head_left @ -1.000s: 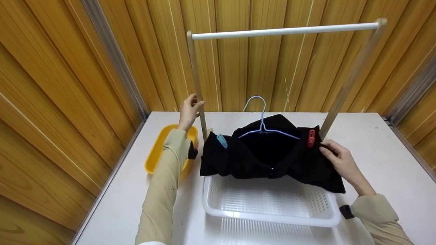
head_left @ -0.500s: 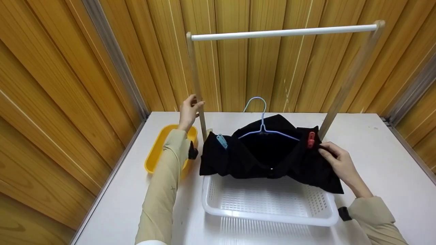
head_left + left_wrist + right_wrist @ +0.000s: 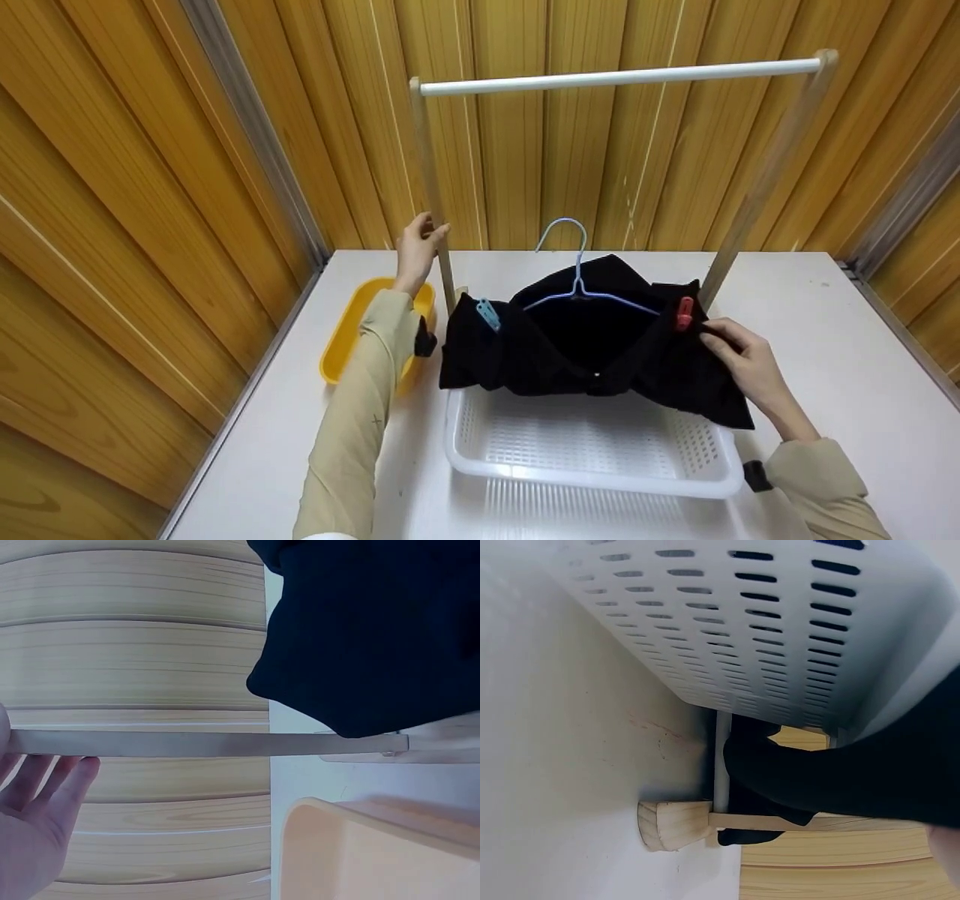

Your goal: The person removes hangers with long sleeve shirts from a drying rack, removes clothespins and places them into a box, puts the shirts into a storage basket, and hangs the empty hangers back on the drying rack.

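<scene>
A black collared shirt lies over the back of a white perforated basket, with a blue wire hanger inside its neck and the hook standing up. A teal clothespin sits on one shoulder and a red clothespin on the other. My right hand pinches the shirt's sleeve just below the red clothespin. My left hand grips the left wooden post of a drying rack, fingers behind it in the left wrist view. Most of the right hand is out of the right wrist view.
The rack's white crossbar spans above the shirt. Left of the rack stands a yellow tray, partly under the left sleeve. A wooden foot of the rack rests on the white table. Wood-patterned walls enclose the back and sides.
My right hand and the sleeve it pinches have shifted slightly left and down in the head view. The crossbar appears a little lower. My left hand keeps its hold on the post.
</scene>
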Tool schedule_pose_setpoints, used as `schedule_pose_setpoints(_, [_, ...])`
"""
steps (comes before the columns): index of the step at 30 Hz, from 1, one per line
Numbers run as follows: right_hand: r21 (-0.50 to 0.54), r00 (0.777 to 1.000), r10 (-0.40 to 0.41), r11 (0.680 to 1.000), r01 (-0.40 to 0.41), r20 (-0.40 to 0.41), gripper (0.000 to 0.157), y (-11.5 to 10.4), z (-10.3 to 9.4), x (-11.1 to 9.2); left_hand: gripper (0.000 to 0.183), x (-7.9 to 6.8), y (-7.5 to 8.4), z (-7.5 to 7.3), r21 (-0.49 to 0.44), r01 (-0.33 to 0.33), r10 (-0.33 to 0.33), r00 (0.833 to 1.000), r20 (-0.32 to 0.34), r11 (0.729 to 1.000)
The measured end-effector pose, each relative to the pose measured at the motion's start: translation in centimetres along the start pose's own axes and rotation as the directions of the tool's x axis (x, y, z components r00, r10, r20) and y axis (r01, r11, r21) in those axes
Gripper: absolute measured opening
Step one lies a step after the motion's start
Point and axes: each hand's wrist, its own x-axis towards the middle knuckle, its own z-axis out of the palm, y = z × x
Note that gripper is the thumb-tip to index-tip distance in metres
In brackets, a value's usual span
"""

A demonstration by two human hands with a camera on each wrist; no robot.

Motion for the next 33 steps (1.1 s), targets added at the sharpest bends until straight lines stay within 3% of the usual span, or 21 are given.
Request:
schedule_pose_setpoints(7, [0.012, 1.000, 0.018, 1.000, -0.018, -0.004, 0.011, -0.9, 0.2, 0.0, 0.056, -0.6, 0.0, 0.2, 0.090, -0.016, 0.014, 1.000, 0.023, 0.996])
schedule_pose_setpoints(10, [-0.002, 1.000, 0.018, 1.000, -0.019, -0.014, 0.011, -0.9, 0.3, 0.1, 0.057, -0.9, 0.0, 0.2, 0.163, -0.011, 0.009, 1.000, 0.010, 0.987])
schedule_pose_setpoints(13, [0.002, 1.000, 0.017, 1.000, -0.017, -0.016, 0.011, -0.8, 0.4, 0.0, 0.053, -1.6, -0.2, -0.1, 0.242, 0.008, -0.010, 1.000, 0.006, 0.970])
schedule_pose_setpoints(17, [0.018, 1.000, 0.004, 1.000, -0.004, -0.010, 0.012, -0.7, 0.5, 0.0, 0.040, -2.9, -1.1, -0.8, 0.326, -0.018, 0.013, 1.000, 0.019, 0.945])
schedule_pose_setpoints(23, [0.022, 1.000, -0.002, 1.000, 0.002, -0.013, 0.012, -0.7, 0.6, 0.1, 0.025, -4.5, -2.4, -1.8, 0.336, -0.104, 0.073, 0.992, 0.105, 0.936])
schedule_pose_setpoints(27, [0.010, 1.000, 0.009, 1.000, -0.009, -0.011, 0.011, -0.7, 0.6, 0.0, 0.022, -4.8, -2.7, -2.3, 0.299, -0.171, 0.107, 0.970, 0.220, 0.939])
schedule_pose_setpoints(33, [0.020, 1.000, 0.001, 1.000, -0.001, -0.004, 0.012, -0.7, 0.6, 0.0, 0.025, -5.2, -2.3, -2.5, 0.177, -0.170, 0.081, 0.903, 0.422, 0.969])
